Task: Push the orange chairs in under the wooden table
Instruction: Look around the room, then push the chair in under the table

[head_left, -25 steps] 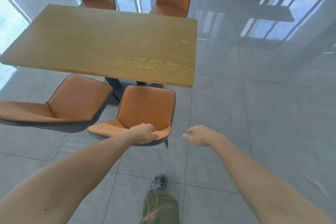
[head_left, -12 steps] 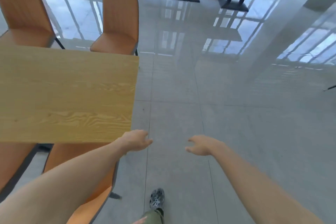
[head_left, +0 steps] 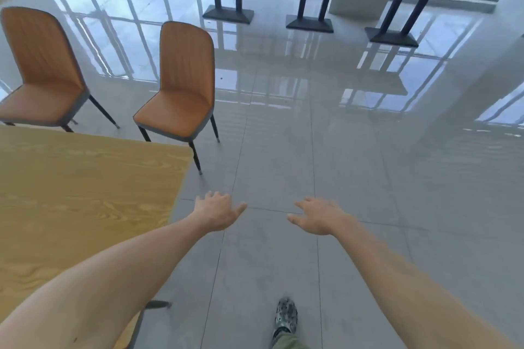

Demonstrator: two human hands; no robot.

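The wooden table [head_left: 85, 193] fills the left side of the view. Two orange chairs stand pulled out beyond its far edge: one [head_left: 181, 85] near the table's far right corner, the other [head_left: 42, 73] further left, both facing the table. My left hand [head_left: 217, 211] hovers over the floor just right of the table's edge, fingers spread and holding nothing. My right hand [head_left: 317, 215] hangs level with it, also with loose fingers and nothing in it. A dark chair leg [head_left: 158, 304] pokes out under the table's near corner.
Grey glossy tiles [head_left: 368, 178] stretch ahead and to the right. Long window tables on black pedestal bases [head_left: 309, 22] line the far wall. My shoe [head_left: 286, 317] is on the floor at the bottom.
My left hand let go of the near chair's backrest. The view swung right and up along the table's short side, bringing the two far chairs into full view.
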